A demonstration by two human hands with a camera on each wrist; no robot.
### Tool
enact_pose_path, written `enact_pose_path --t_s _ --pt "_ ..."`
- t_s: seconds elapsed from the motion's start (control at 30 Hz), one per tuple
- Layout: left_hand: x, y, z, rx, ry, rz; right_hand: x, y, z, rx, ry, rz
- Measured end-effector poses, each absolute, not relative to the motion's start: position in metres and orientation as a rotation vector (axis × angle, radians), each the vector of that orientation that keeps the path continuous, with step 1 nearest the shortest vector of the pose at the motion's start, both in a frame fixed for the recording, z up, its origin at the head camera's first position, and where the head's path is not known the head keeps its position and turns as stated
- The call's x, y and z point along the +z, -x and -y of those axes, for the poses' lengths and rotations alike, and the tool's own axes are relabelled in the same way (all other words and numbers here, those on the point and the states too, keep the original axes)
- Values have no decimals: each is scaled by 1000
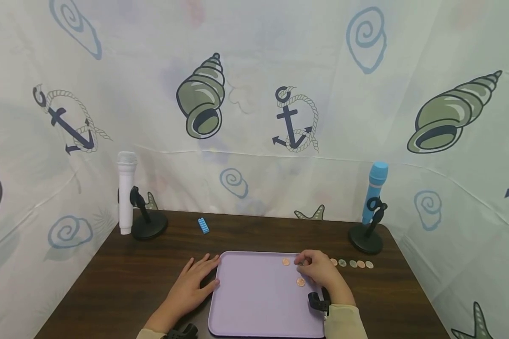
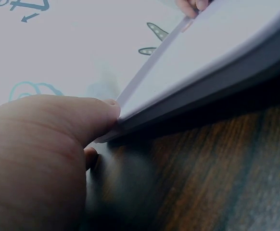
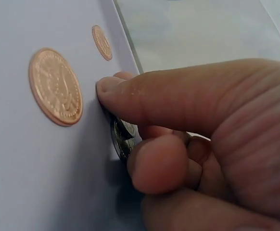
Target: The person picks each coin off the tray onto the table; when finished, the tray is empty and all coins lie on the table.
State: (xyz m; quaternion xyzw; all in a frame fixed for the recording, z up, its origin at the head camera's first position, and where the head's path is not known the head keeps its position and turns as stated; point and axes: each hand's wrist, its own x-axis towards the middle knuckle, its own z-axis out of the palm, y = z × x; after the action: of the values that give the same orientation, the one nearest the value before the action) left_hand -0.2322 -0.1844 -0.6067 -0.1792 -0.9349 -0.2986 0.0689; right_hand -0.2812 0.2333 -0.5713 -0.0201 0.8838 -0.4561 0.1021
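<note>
The dark bench [image 1: 110, 282] is backed by shell-printed cloth [image 1: 254, 42]; the tray [image 1: 258, 301] is touched by the left hand [image 1: 189, 286], fingers [image 1: 208, 267] spread; coins [image 3: 122, 144] are pinched by the right hand [image 1: 321, 270].

My right grip [image 3: 202, 108] is curled in close, thumb and fingers right on the dark silvery coins [image 3: 122, 144], one overlapping another! Near them, a copper coin [image 3: 56, 87] lies flat on the pale tray [image 3: 15, 163]; a second copper coin [image 3: 102, 43] sits farther off, by the edge.

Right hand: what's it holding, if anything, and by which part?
The right hand seems to pinch a silver coin between thumb and fingers; the gripped part is hidden.
</note>
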Motion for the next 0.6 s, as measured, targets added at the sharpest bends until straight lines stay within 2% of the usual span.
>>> enact_pose_path --t_s 0.6 --pt "-607 235 188 -925 505 2931 -565 282 -245 -1195 -18 -2798"
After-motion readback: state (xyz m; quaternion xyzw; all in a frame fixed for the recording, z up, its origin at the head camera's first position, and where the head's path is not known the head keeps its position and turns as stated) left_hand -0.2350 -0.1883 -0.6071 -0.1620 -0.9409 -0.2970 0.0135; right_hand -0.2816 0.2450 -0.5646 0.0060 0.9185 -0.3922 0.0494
